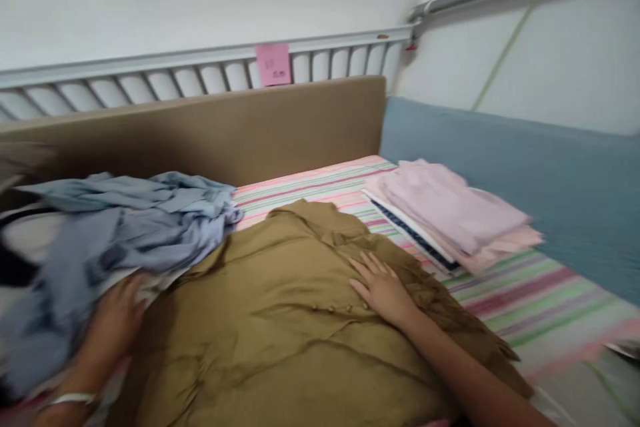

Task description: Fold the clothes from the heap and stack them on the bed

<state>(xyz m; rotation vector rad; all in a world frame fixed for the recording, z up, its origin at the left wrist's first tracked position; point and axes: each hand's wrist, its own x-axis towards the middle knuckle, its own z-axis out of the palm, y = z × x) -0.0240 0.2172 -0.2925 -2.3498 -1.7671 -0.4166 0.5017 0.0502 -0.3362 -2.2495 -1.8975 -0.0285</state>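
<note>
An olive-brown buttoned garment (260, 307), perhaps a shirt or dress, lies spread on the bed with a row of small buttons across its middle. My right hand (384, 290) rests flat on it beside the buttons, fingers spread and holding nothing. At the garment's left edge is my left hand (116, 312), slightly blurred, its fingers stretched forward with nothing visible in them. A light band circles that wrist. Just beyond my left hand lies a loose heap of blue clothes (145, 233). The garment's lower end runs out of view.
On the right a folded stack of pink clothes (450, 207) sits on the striped sheet (540, 293). A brown board (280, 127) and a white railing with a pink note (273, 65) close off the back. Blue padding (550, 180) lines the right wall.
</note>
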